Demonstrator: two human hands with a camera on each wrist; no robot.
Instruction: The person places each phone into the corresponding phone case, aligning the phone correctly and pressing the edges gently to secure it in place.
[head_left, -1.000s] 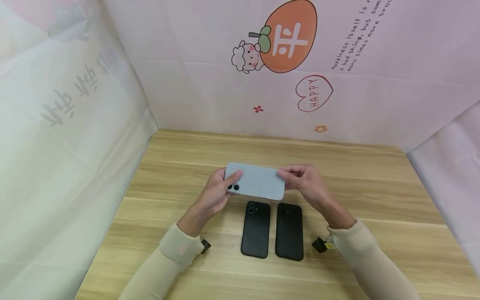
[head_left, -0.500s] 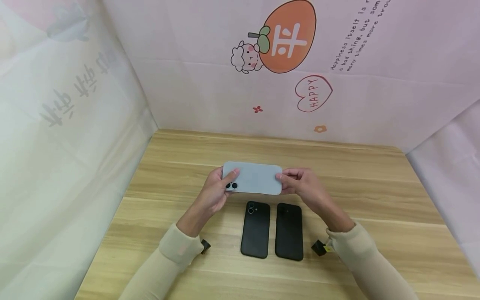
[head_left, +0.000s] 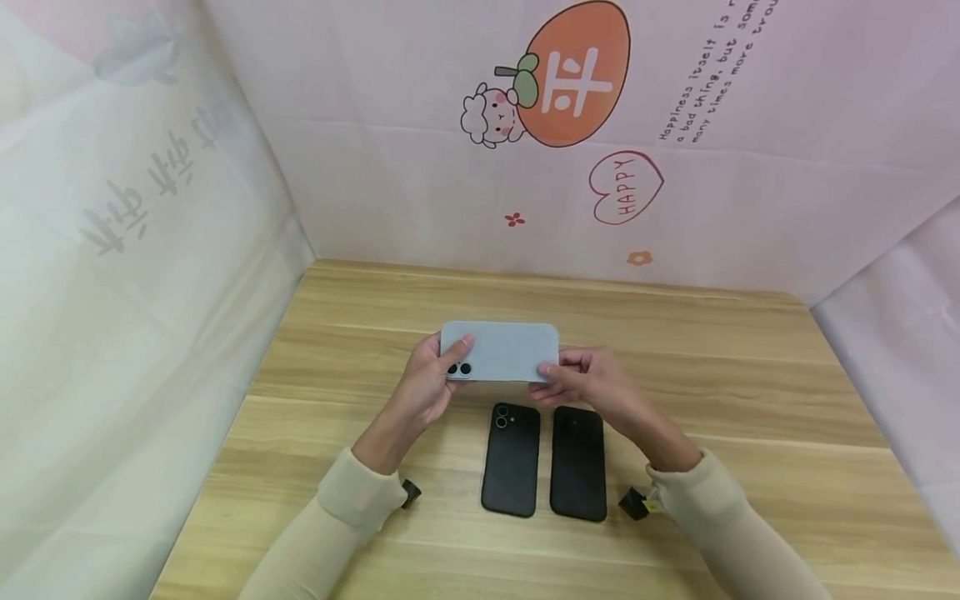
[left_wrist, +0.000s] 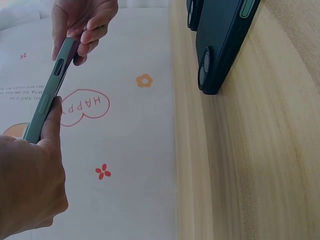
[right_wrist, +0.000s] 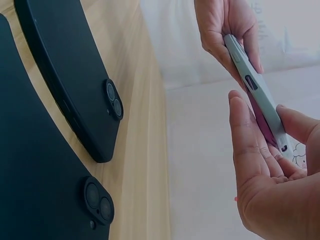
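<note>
A phone in a light blue case [head_left: 506, 346] is held sideways above the table, camera end to the left, back facing up. My left hand [head_left: 429, 379] grips its camera end, thumb across the back. At the other end my right hand [head_left: 592, 382] pinches the lower corner between thumb and fingers. The right wrist view shows the case edge [right_wrist: 255, 82] with its cutouts, and a dark purple surface [right_wrist: 263, 122] on the underside; I cannot tell whether it is the screen. Two black phones [head_left: 512, 460] [head_left: 578, 463] lie side by side on the table, cameras up.
The wood-grain table [head_left: 360, 333] ends at a printed cloth wall [head_left: 420, 167] behind, with more cloth at both sides. Small black devices [head_left: 410, 493] [head_left: 634, 503] sit at both wrists.
The light blue phone has shifted slightly left and levelled out. My right hand has moved down and left, its thumb sliding from the end's upper part to the lower corner.
</note>
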